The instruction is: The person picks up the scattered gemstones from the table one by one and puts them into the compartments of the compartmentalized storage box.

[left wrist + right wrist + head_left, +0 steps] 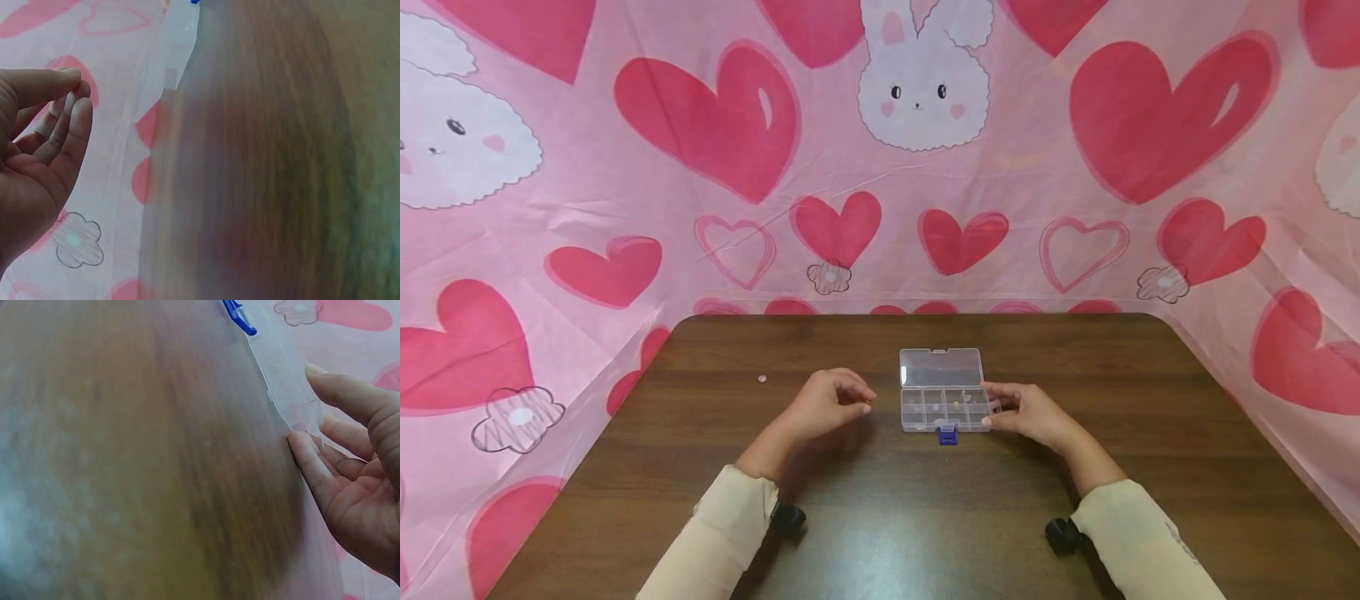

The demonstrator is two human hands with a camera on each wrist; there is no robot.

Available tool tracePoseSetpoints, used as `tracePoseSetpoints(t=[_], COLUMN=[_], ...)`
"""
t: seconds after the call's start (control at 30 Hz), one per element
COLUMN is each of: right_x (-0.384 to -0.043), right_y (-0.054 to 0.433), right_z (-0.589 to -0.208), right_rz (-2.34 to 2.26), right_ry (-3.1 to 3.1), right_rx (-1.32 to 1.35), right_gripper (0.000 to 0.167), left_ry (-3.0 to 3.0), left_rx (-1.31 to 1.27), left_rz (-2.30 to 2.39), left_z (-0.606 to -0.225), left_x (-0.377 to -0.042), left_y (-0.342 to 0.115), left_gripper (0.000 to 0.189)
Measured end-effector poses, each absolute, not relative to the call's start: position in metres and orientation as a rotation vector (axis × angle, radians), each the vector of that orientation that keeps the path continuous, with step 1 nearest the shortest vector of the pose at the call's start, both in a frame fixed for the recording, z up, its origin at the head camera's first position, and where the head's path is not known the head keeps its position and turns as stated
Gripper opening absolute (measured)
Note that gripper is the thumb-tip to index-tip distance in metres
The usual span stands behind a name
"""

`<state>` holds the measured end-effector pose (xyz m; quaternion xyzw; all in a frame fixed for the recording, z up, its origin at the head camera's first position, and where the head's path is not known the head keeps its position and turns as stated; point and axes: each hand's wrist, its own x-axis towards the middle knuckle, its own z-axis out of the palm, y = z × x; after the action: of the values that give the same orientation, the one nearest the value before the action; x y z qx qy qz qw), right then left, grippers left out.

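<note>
A clear plastic compartment box (912, 423) lies on the table with its lid (940, 368) raised at the back and a blue latch (947, 436) at the front. A small yellowish bit (957, 406) and a few pale bits show in its compartments. My right hand (1033, 412) holds the box's right end, thumb toward the front corner and fingers toward the back one. Left of the box, my left hand (827, 404) hovers with bent fingers, thumb (62, 80) close to the index fingertip. I cannot tell whether something tiny is between them.
A small pale round piece (762, 379) lies on the brown wooden table (865, 542), left of my left hand. Pink cloth (917, 179) with hearts and rabbits hangs behind the table and along both sides. A black wrist camera (788, 518) sits by my left cuff.
</note>
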<state>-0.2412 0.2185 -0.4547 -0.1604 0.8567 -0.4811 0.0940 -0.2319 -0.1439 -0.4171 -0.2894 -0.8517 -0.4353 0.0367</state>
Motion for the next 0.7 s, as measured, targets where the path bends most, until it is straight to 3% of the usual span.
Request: tracePoseSetpoints(t=[0.7], right_x=[-0.24], right_y=[0.217], right_z=[-0.455], right_rz=[-1.479], right_ry=[2.528], right_rx=[-0.529], right_gripper=[0.063], left_ry=[-2.585], left_rx=[-0.933], left_rz=[-1.39], left_z=[-0.422], left_x=[-0.235], left_y=[-0.119], left_gripper=[0.011])
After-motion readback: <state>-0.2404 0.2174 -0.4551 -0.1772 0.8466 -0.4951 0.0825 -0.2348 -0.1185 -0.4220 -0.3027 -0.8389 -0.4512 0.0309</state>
